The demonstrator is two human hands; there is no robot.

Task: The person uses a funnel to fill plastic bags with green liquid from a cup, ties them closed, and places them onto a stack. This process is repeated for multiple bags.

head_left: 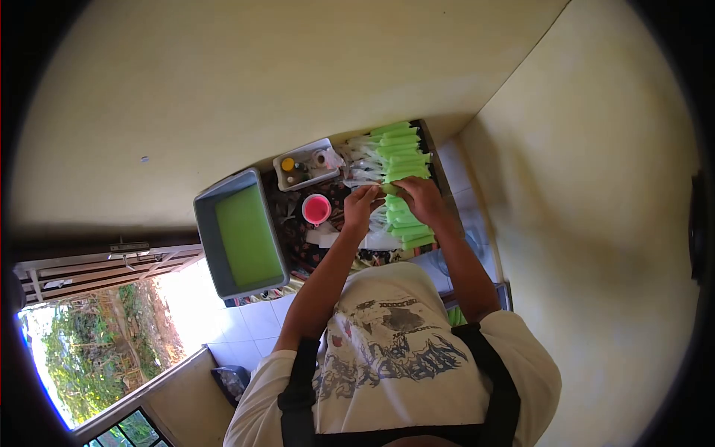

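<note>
Both hands are over the table, around one slim clear plastic bag of green liquid (389, 189). My left hand (360, 205) is closed at the bag's clear end, with fingertips pinched together. On its right side, my right hand (421, 200) has its fingers curled round the green-filled part. Finger detail is small from this height. Rows of similar filled bags (403, 149) lie side by side beyond and below the hands, their clear tails pointing left. A pink-filled round cup or strainer (316, 209) stands left of my left hand.
A large grey tub (278, 257) of green liquid stands at the table's left. Behind the cup is a small grey tray (285, 183) with bottles and a roll. White plastic sheets (382, 241) lie near my body. A wall (298, 89) rises behind the table.
</note>
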